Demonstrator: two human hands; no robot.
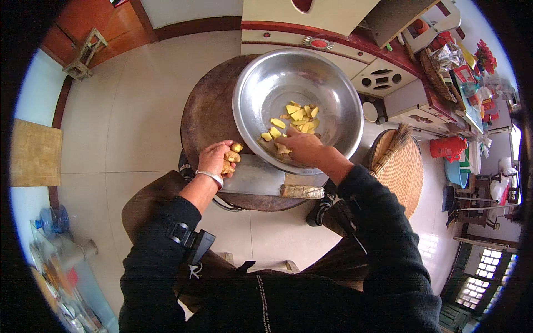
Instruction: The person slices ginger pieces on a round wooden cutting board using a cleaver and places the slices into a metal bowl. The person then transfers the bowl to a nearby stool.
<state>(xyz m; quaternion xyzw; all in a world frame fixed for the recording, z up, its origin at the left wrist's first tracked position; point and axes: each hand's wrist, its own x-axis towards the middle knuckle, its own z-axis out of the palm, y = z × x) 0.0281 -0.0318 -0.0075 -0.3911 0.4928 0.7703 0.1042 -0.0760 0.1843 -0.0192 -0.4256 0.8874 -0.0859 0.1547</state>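
Observation:
My left hand (215,159) is closed around a knobbly piece of ginger root (232,156), over the near left part of a round wooden board (208,112). Inside the large stainless steel basin (250,108), my right hand (303,145) reaches down at the near side. Its fingertips are at a pale brown ginger piece (283,148); whether they grip it I cannot tell. Several yellow ginger slices (297,114) lie on the basin's bottom. A cleaver lies flat on the board, its broad blade (250,177) partly under the basin's rim and its wrapped handle (302,191) to the right.
To the right a straw hand brush (393,150) lies on a round woven-topped stool (399,179). A cream cabinet (283,37) with red trim stands just beyond the basin. Further right are a red thermos (447,147) and a blue basin (456,175). A small wooden stool (85,54) stands far left.

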